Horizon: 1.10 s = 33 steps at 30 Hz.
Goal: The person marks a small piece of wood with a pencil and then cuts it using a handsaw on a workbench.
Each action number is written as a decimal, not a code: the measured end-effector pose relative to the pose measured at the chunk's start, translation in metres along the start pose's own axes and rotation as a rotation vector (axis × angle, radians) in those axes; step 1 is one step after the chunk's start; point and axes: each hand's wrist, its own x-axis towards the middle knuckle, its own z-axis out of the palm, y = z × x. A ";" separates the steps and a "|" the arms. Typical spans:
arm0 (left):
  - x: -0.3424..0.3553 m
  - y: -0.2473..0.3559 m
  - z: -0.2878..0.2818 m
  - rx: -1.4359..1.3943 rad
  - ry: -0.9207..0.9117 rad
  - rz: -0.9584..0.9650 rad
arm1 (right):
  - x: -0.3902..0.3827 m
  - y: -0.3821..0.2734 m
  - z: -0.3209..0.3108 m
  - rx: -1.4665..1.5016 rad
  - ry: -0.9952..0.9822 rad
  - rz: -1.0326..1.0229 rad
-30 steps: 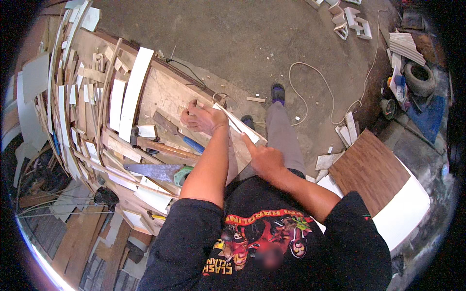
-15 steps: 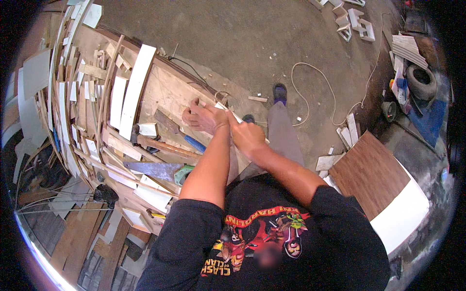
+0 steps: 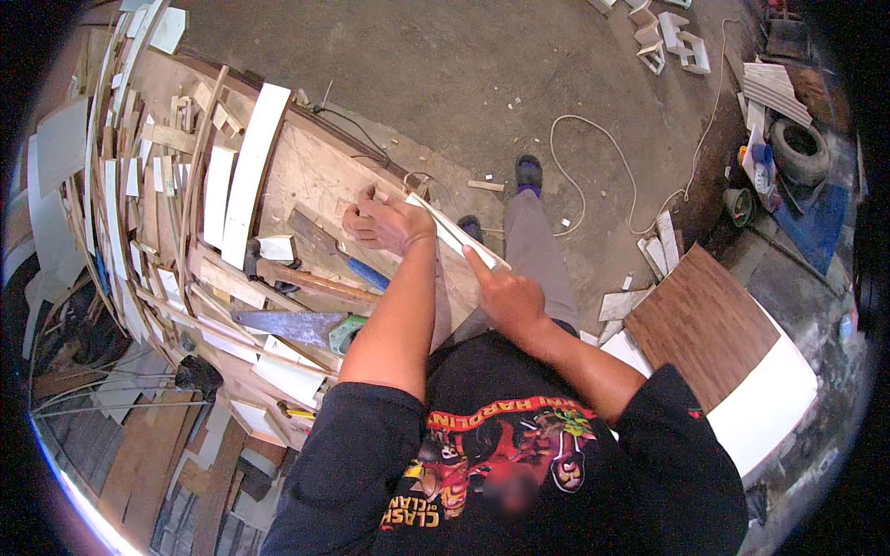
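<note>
My left hand (image 3: pixel 389 224) lies low over the workbench (image 3: pixel 301 153), its fingers bent and apart. Beside its wrist runs a narrow white-faced wooden strip (image 3: pixel 447 225), slanting from the bench's far edge toward my body. My right hand (image 3: pixel 513 298) is at the near end of this strip. Its index finger stretches out along the strip's surface while the other fingers fold in; whatever they hold, if anything, is hidden. Left of my left forearm lie a blue-handled tool (image 3: pixel 366 272), a hammer (image 3: pixel 311 278) and a handsaw (image 3: pixel 292 322) with a green handle.
Long white boards (image 3: pixel 255 176) and many wood offcuts (image 3: pixel 171 139) cover the bench's left side. A cable (image 3: pixel 593 125) loops over the concrete floor. At right are a brown panel (image 3: pixel 700 329), a tyre (image 3: pixel 799 148) and white pieces (image 3: pixel 681 42) farther off.
My right hand has drawn back along the white strip toward my body, uncovering more of it. My left hand has stayed nearly in place.
</note>
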 end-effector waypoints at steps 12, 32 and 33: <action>-0.003 -0.002 -0.004 0.029 -0.047 -0.031 | 0.013 -0.022 0.002 -0.032 0.008 0.009; -0.002 0.006 -0.006 -0.029 -0.056 -0.006 | 0.018 -0.020 -0.006 -0.086 -0.009 0.012; -0.005 0.006 -0.006 -0.026 -0.064 0.000 | 0.045 -0.023 0.002 -0.067 0.011 0.032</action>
